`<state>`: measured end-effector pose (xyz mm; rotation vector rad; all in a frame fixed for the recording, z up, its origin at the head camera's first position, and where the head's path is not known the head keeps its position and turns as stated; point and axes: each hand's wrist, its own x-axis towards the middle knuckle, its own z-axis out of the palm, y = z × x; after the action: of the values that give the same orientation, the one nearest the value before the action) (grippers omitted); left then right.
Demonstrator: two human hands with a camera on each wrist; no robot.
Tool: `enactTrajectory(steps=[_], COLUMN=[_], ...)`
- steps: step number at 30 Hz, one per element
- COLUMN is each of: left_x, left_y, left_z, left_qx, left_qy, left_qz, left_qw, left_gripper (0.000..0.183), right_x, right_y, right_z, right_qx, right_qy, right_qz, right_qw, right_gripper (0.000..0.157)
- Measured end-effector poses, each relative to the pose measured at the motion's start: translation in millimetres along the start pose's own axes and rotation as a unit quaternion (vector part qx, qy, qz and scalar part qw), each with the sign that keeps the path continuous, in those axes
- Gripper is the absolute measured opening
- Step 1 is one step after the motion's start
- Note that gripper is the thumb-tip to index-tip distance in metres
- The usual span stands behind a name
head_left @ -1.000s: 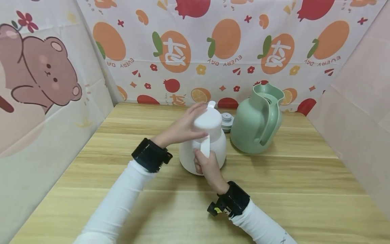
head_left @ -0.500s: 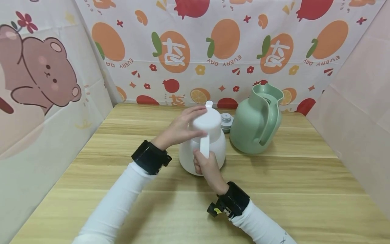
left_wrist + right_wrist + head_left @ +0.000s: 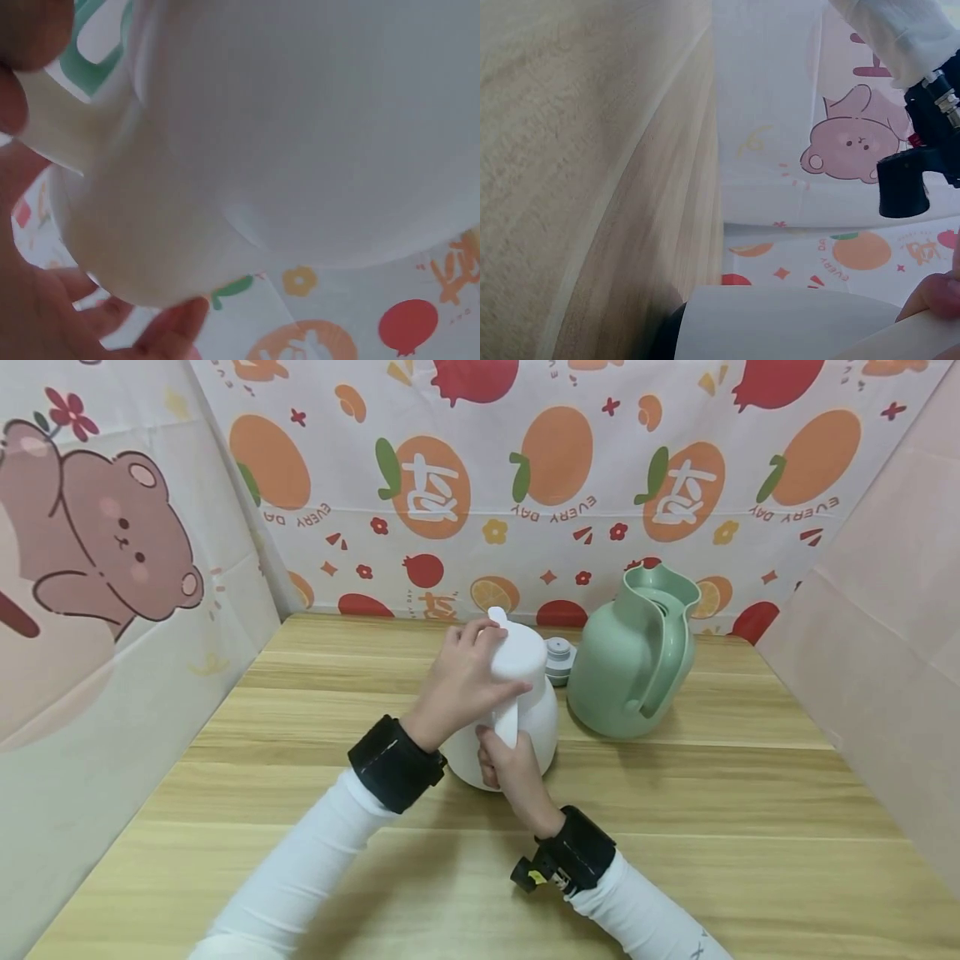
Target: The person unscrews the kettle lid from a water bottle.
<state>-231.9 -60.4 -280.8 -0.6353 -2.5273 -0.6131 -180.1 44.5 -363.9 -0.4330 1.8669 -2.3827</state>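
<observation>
A white vacuum jug (image 3: 542, 727) stands on the table with its rounded white lid (image 3: 522, 652) on top. My left hand (image 3: 467, 677) grips the lid from the left, thumb on the near side and fingers toward the small tab at the far side. My right hand (image 3: 517, 777) holds the jug's handle (image 3: 506, 723), fingers curled round it. In the left wrist view, the fingers (image 3: 176, 326) wrap the lid's edge, with the jug body (image 3: 322, 135) filling much of the view. The right wrist view catches only a fingertip (image 3: 939, 294) on the handle.
A green jug (image 3: 618, 672) with its top open stands just right of the white one. Between them, farther back, sits a grey stopper-like piece (image 3: 558, 662), partly hidden. Printed cloth (image 3: 555, 552) hangs behind the wooden table (image 3: 712, 827).
My left hand has turned on the lid, and the wrist has shifted right and nearer. The lid's tab has swung to the left. My right hand and the jug body stay in place.
</observation>
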Motion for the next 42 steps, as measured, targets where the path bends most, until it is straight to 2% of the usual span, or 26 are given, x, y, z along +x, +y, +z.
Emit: enactTrajectory(steps=[4, 8, 10, 12, 14, 16, 18, 21, 24, 29, 33, 37, 42], left_x=[1.0, 0.8, 0.0, -1.1, -3.0, -5.1, -7.1, -8.8, -8.6, -8.4, -9.3, -10.1, -9.9], left_y=[7.3, 7.6, 3.3, -4.6, -14.7, -24.9, -32.3, -36.9, -35.7, -28.4, -18.9, -6.1, 4.3], left_z=[-0.2, -1.8, -4.9, -8.9, -13.0, -15.3, -17.3, -18.7, -18.5, -16.1, -14.9, -13.1, -9.9], left_qx=[0.058, 0.088, 0.056, -0.006, -0.082, -0.138, -0.172, -0.187, -0.170, -0.099, -0.045, 0.016, 0.078], left_qy=[0.006, -0.002, -0.018, -0.036, -0.053, -0.065, -0.076, -0.076, -0.060, -0.024, 0.002, 0.033, 0.064], left_qz=[-0.010, 0.008, 0.017, 0.030, 0.044, 0.061, 0.075, 0.083, 0.089, 0.094, 0.085, 0.078, 0.073], left_qw=[0.9983, 0.9961, 0.9981, 0.9989, 0.9942, 0.9863, 0.9792, 0.9760, 0.9797, 0.9904, 0.9954, 0.9963, 0.9922], left_gripper=[0.069, 0.070, 0.069, 0.064, 0.057, 0.051, 0.050, 0.050, 0.049, 0.047, 0.045, 0.045, 0.047], right_x=[0, 0, 0, 0, 0, 0, 0, -1, -1, -1, -1, -1, -1], right_y=[-1, -1, -1, 0, 0, 0, 1, 0, 1, 0, -1, -1, -3], right_z=[-0.2, -0.4, -0.5, -0.5, -0.1, 0.3, 0.6, 0.9, 0.6, -1.0, -1.5, -1.3, -0.3], right_qx=[0.004, 0.006, 0.003, -0.002, -0.006, -0.009, -0.009, -0.009, -0.013, -0.014, -0.008, -0.001, 0.014], right_qy=[0.002, 0.002, 0.000, -0.001, 0.000, 0.000, 0.000, -0.001, -0.001, -0.002, 0.002, 0.003, -0.005], right_qz=[0.003, 0.004, 0.003, 0.001, -0.001, -0.001, 0.000, 0.002, 0.001, -0.004, -0.004, -0.001, 0.014], right_qw=[1.000, 1.000, 1.000, 1.000, 1.000, 1.000, 1.000, 1.000, 1.000, 1.000, 1.000, 1.000, 1.000], right_gripper=[0.028, 0.029, 0.029, 0.032, 0.034, 0.037, 0.038, 0.038, 0.037, 0.036, 0.037, 0.037, 0.035])
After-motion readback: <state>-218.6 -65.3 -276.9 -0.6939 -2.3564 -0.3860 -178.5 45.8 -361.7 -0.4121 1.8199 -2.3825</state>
